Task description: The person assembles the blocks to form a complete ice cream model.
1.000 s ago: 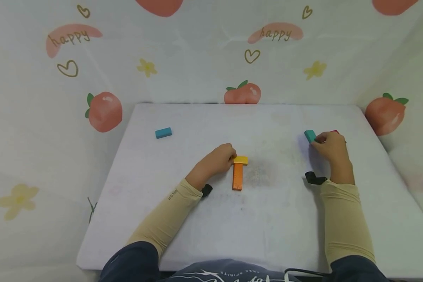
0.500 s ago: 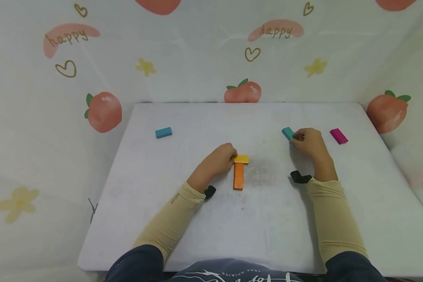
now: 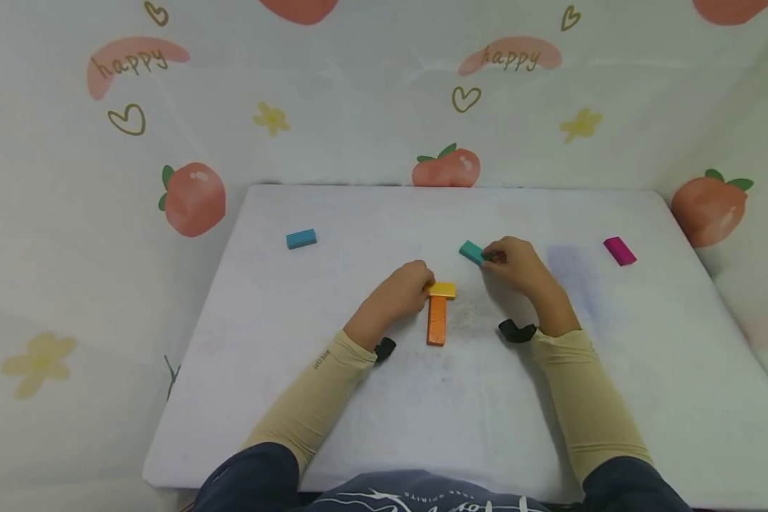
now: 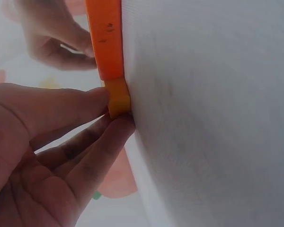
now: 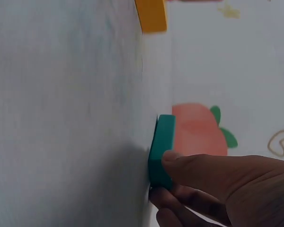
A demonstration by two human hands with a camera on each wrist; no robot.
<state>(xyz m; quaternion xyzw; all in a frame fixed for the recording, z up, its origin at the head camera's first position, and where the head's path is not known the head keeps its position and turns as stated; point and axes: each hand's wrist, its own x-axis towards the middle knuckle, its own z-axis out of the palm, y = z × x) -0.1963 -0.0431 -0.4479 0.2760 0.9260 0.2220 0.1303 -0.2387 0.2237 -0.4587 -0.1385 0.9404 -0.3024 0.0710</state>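
My left hand (image 3: 402,290) pinches the left end of a yellow block (image 3: 444,290) between thumb and fingertips. That block lies crosswise at the far end of an orange block (image 3: 436,321), and together they form a T on the table. In the left wrist view the thumb and a finger sit on either side of the yellow block (image 4: 118,98). Up and to the right, my right hand (image 3: 518,263) holds a teal block (image 3: 471,252) by its right end. The right wrist view shows the thumb on the teal block's (image 5: 162,146) face, with fingers beneath.
A blue block (image 3: 301,239) lies at the back left of the white table (image 3: 358,412). Toward the back right is a magenta block (image 3: 620,251). Behind the table hangs a cloth (image 3: 358,92) printed with peaches and flowers.
My right hand has carried the teal block leftward from beside the magenta block, toward the yellow and orange blocks. The left hand has stayed on the yellow block.
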